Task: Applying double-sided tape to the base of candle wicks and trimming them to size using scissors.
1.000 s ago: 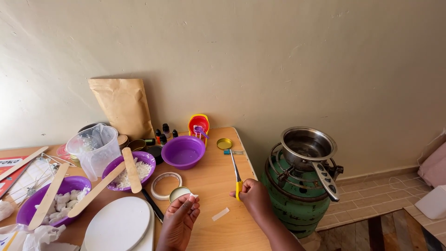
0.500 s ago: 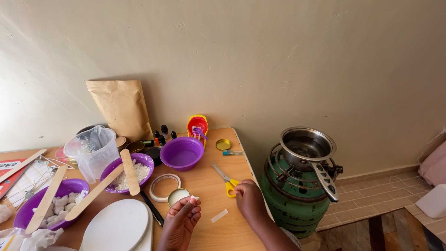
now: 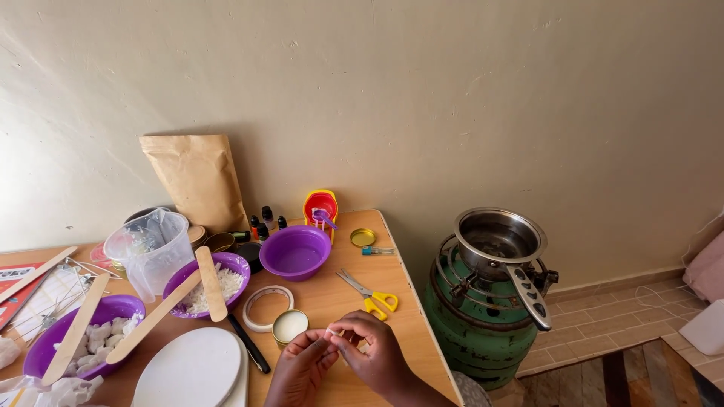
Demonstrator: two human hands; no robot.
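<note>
My left hand (image 3: 300,368) and my right hand (image 3: 371,351) meet low over the wooden table (image 3: 332,290), pinching one small white piece of tape (image 3: 330,332) between their fingertips. Just left of the fingers sits a small round tin (image 3: 289,325) with pale contents. A roll of tape (image 3: 265,304) lies beyond it. Yellow-handled scissors (image 3: 369,292) lie flat on the table, above my right hand and apart from it.
Purple bowls (image 3: 296,252) (image 3: 205,282) (image 3: 79,338), wooden sticks (image 3: 212,279), a clear jug (image 3: 151,247), a brown paper bag (image 3: 197,179), small bottles (image 3: 264,218), a gold lid (image 3: 363,237) and a white round board (image 3: 190,370) crowd the table. Right of it stands a green gas cylinder (image 3: 467,324) bearing a steel pot (image 3: 501,240).
My right hand laid the scissors down on the table, then came left to join my left hand on the small white tape piece. The strip on the table is hidden now.
</note>
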